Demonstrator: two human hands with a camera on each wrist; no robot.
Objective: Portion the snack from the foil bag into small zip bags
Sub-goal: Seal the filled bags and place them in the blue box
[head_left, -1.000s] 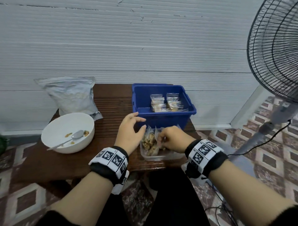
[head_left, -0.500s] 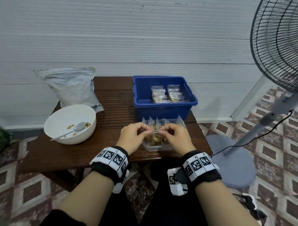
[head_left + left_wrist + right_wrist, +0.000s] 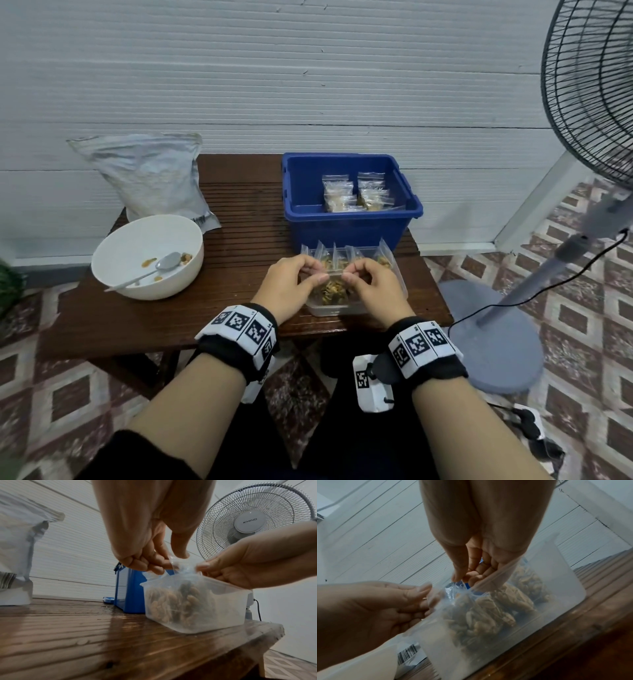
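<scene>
Clear plastic was between both hands: the left hand (image 3: 289, 284) and the right hand (image 3: 373, 286) each pinched one end of the top strip of a small zip bag (image 3: 334, 274), thumb against curled fingers. This bag stood in a clear tub (image 3: 399, 274) at the near edge of the table (image 3: 239, 219), with snack already inside it (in the wrist views the brown pieces showed through the plastic). Probably the hands were pressing its zip closed, though I could not tell if the seal was made.

Behind the tub stood a blue bin (image 3: 349, 226), and some filled, closed bags (image 3: 356, 195) already lay in it, so part of the work seemed done. More filled bags (image 3: 383, 258) stood upright in the tub with their tops up; these looked still to be sealed and moved to the bin.

At the far left the foil bag (image 3: 150, 174) leaned against the wall, and how much remained inside was hidden. A white bowl (image 3: 137, 240) near it held a spoon (image 3: 161, 267) and only a few crumbs, so I judged the scooped snack was almost used. Overall the task looked well advanced but not finished.
</scene>
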